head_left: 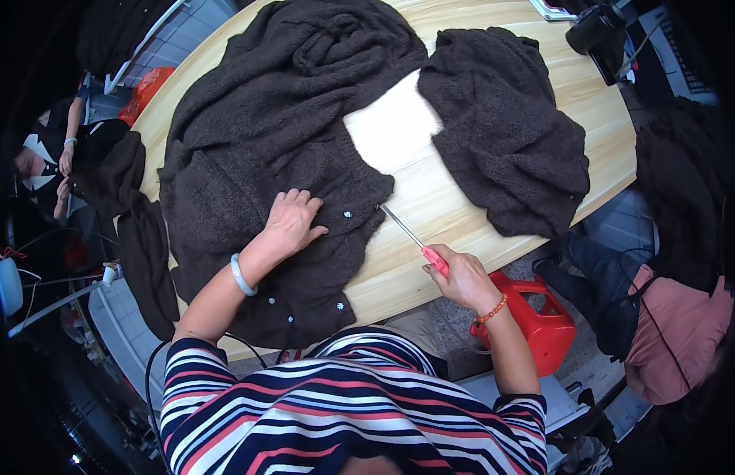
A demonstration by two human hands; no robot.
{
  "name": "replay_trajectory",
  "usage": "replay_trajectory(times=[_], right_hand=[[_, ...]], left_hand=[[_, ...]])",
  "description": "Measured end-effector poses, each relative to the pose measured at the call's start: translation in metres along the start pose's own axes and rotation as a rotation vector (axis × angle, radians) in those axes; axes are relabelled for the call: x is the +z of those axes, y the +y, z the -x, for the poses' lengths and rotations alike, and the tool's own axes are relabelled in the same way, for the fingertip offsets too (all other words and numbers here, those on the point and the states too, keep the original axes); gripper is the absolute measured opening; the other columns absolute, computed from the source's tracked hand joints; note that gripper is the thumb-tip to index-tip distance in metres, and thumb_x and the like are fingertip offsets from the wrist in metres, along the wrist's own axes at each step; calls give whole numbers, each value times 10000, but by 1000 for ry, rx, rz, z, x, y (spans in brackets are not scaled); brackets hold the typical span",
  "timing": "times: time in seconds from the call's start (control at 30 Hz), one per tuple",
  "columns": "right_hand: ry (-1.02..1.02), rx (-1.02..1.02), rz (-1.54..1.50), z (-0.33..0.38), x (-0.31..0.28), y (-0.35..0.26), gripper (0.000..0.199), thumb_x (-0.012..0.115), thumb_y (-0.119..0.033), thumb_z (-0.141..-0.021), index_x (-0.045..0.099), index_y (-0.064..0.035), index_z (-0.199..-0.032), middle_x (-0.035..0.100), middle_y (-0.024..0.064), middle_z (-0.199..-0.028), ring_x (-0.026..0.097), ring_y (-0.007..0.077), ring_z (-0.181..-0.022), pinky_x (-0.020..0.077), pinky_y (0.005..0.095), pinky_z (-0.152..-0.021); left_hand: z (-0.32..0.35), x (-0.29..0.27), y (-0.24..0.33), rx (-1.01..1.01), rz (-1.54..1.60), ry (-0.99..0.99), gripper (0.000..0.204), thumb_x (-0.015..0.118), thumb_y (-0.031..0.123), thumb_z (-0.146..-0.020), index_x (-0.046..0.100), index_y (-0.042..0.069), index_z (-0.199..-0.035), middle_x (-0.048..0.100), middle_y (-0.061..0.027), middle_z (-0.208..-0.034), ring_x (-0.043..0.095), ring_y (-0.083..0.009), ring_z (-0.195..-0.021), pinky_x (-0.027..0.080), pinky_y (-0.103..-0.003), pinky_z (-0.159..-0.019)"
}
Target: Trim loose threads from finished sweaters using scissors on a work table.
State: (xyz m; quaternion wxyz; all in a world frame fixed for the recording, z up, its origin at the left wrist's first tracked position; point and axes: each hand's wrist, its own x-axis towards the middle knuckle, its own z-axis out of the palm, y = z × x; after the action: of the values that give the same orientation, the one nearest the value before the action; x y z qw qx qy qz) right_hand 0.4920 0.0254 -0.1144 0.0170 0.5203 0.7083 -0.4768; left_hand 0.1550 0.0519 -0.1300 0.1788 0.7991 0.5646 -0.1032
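Pressing flat at frame centre, the open left hand (pixel 292 222) steadies the dark brown fuzzy knitted cardigan (pixel 257 150); the right hand (pixel 462 277) grips a red-handled thin metal tool (pixel 413 237) pointing at its buttoned edge.

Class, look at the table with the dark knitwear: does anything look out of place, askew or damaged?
No damage shows. The second brown garment lies bunched and hangs over the table edge. The left hand presses the buttoned cardigan; the right hand holds a red-handled tool.

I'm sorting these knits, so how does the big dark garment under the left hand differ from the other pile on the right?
The big garment is larger, shows small buttons, and lies under the left hand; the right pile is smaller, bunched and untouched. Both are dark brown fuzzy knit.
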Motion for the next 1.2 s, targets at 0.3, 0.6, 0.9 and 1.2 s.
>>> replay_trajectory(times=[0.3,0.6,0.9,1.2], right_hand=[[-131,-95,44,6,9,-45,358,618,-278,-900,572,-82,-1196,665,232,-814,648,420,-777,515,487,-735],[-241,-155,87,9,29,-79,332,594,-300,-911,590,-103,-1178,669,221,-778,658,411,-748,520,492,-708],[-30,-80,2,11,22,-37,304,597,-247,-896,563,-81,-1148,657,252,-801,651,427,-795,512,505,-749],[-23,14,-28,5,19,5,287,607,-243,-889,562,-65,-1109,653,258,-812,642,435,-808,503,507,-754]], left_hand=[[10,15,-18,-115,666,47,286,735,169,-809,636,-27,-993,641,-214,-802,658,-300,-743,492,-383,-681],[31,39,-8,-118,773,101,311,696,159,-826,648,-52,-1049,670,-246,-961,669,-380,-917,515,-396,-790],[142,42,1,135,924,-950,339,592,339,-965,596,7,-898,541,-78,-680,458,-127,-685,427,-349,-646],[23,-22,43,-40,607,50,268,709,201,-839,634,-6,-990,618,-177,-907,633,-359,-846,520,-433,-756]])
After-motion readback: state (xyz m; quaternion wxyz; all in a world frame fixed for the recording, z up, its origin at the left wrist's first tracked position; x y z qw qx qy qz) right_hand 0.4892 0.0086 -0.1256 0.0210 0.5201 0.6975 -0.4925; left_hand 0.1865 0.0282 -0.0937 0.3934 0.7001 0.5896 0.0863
